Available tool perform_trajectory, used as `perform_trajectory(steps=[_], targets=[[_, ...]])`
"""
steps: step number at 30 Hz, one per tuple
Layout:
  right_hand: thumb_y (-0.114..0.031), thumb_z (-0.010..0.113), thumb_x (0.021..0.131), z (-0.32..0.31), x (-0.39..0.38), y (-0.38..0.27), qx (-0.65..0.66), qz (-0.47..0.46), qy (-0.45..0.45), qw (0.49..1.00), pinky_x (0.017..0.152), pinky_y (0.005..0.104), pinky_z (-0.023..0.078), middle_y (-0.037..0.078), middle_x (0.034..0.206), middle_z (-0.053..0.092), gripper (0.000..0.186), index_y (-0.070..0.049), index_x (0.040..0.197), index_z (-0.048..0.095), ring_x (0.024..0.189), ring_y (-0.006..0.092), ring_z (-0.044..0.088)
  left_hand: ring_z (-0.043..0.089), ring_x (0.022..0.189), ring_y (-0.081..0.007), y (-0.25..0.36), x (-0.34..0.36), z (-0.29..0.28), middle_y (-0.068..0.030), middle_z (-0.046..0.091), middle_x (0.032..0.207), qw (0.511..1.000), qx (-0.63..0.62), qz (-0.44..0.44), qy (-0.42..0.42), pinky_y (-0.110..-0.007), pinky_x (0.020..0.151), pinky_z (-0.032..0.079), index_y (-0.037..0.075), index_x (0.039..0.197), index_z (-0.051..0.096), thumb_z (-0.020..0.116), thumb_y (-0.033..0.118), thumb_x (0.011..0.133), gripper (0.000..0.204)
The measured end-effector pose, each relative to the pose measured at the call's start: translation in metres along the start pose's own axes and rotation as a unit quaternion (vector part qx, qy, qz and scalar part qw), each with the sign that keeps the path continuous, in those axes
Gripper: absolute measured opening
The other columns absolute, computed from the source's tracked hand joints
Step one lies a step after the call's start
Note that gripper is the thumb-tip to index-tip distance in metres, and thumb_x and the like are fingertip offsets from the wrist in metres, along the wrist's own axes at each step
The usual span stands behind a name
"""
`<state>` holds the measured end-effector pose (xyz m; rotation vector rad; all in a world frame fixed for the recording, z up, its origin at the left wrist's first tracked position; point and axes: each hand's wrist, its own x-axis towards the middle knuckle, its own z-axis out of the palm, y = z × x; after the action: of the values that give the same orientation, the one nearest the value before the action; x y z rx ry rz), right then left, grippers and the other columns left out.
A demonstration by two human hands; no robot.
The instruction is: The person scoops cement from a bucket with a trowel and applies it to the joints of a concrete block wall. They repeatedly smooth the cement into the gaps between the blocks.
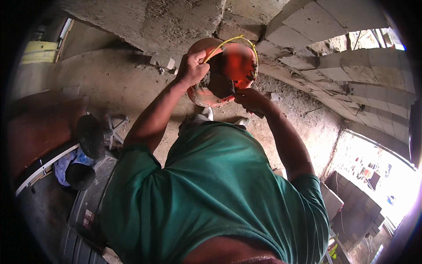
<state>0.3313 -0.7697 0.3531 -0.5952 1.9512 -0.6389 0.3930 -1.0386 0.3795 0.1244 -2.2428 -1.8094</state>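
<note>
My left hand (193,69) is closed in a fist around the yellow handle (241,37) of the orange bucket (205,99), at the bucket's left side. My right hand (254,100) is at the bucket's lower right edge, fingers curled tight around the grip of a trowel, whose dark blade (221,86) reaches over the bucket's mouth. I cannot tell whether the blade touches what is inside; the inner wall shows bright red with dark smears. The bucket is out in front of me, past my green shirt (215,171), with my shoes (208,113) just below it. Beyond the bucket is a rough stone slab (154,22). To its right rises a wall of pale blocks (347,66); to its left, near it, lies a broken chunk of block (162,60) on the dusty floor (110,75).
</note>
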Motion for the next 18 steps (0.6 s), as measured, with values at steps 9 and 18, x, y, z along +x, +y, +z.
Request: perform_trajectory(steps=[9,18], targets=[[-0.031,0.055,0.092,0.001,-0.040,-0.028,-0.223,0.062,0.161,0.959,0.087,0.0504,0.053,0.014,0.109,0.069,0.031,-0.019,0.120,0.061,0.104,0.0347,0.066,0.036,0.063,-0.0031,-0.019,-0.002,-0.011,0.0075,0.038,0.068,0.998,0.053,-0.008,0.012,-0.024,0.054,0.032,0.002,0.078,0.053,0.054,-0.001,0.075,0.005],[-0.030,0.053,0.094,0.020,0.015,0.009,-0.304,0.020,0.008,0.953,0.087,0.0499,0.052,0.020,0.102,0.069,0.033,-0.007,0.113,0.065,0.101,0.0374,0.066,0.034,0.062,-0.0036,-0.009,0.006,0.008,0.0061,0.033,0.065,0.998,0.051,0.033,-0.024,-0.025,0.052,0.031,0.004,0.073,0.044,0.053,-0.004,0.073,0.011]])
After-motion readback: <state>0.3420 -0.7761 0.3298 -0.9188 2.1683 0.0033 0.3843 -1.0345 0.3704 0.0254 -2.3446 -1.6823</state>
